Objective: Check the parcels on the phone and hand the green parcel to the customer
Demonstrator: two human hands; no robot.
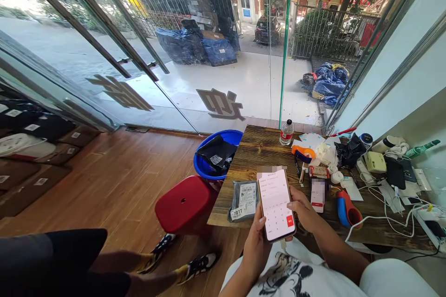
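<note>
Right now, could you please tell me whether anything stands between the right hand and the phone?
Nothing visible does: the right hand is at the phone, its thumb at the right edge; the left hand holds the lower left side.

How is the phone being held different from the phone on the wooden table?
The held phone is up in the air, while the table phone rests on the wooden table.
The held phone looks bigger in the picture than the table phone.
The held phone shows number keys and a red key; the table phone shows a red bar near the bottom.
Both screens are lit.
</note>
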